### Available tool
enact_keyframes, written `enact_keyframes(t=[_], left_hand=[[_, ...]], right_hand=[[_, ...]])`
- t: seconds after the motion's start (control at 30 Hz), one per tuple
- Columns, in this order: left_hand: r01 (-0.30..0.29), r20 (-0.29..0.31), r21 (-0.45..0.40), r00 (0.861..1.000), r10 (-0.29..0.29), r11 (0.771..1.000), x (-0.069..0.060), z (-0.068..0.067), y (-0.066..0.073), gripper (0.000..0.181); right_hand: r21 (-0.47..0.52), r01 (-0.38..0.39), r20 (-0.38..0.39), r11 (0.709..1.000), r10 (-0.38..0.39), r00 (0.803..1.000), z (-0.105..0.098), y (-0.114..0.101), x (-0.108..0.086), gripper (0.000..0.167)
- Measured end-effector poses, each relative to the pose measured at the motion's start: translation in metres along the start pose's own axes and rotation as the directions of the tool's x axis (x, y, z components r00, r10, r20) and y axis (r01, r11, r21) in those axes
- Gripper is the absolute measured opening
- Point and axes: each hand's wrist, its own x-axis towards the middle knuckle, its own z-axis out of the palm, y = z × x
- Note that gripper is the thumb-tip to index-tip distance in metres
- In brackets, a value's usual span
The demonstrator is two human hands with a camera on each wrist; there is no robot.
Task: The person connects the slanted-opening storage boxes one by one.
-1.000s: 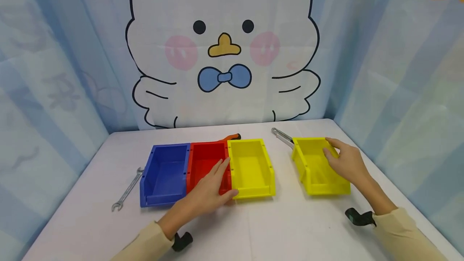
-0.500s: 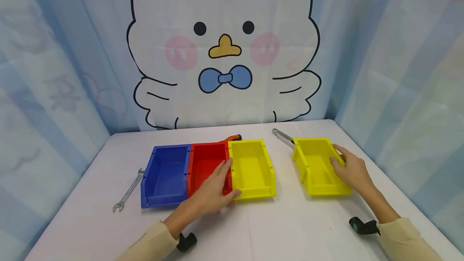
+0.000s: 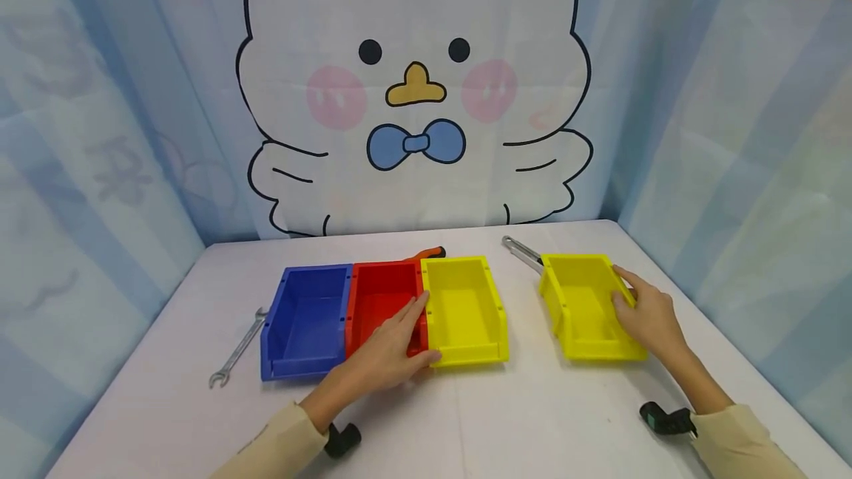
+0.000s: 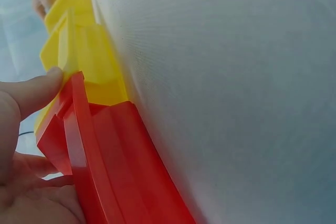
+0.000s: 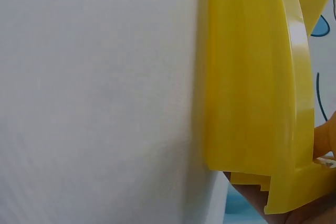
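Observation:
In the head view, a blue bin, a red bin and a yellow bin stand side by side. My left hand reaches across the red bin with fingers extended, its fingertips at the wall shared with the yellow bin. Its thumb touches the front corner where red and yellow meet. Farther right is a second yellow bin, apart from the row. My right hand grips its right wall, thumb inside and fingers outside. Part of that grip is hidden in the right wrist view.
An open-ended wrench lies left of the blue bin. Behind the red bin shows an orange and black handle. A metal tool lies partly behind the separate yellow bin. Fabric walls enclose the white table.
My right hand has shifted from the back right corner of the separate yellow bin to its right wall. My left hand has barely moved, and the bins keep their places.

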Motion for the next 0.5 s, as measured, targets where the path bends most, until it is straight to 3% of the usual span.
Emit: enact_keyframes(t=[0.23, 0.5], left_hand=[[-0.019, -0.014, -0.010, 1.000, 0.019, 1.000, -0.001, 0.000, -0.002, 0.100], [-0.026, -0.016, -0.013, 1.000, 0.025, 1.000, -0.001, 0.000, -0.002, 0.100]], right_hand=[[0.004, 0.042, -0.025, 0.999, -0.042, 0.999, -0.005, -0.012, 0.002, 0.051], [0.022, 0.018, 0.037, 1.000, -0.019, 0.999, -0.005, -0.044, 0.013, 0.053]])
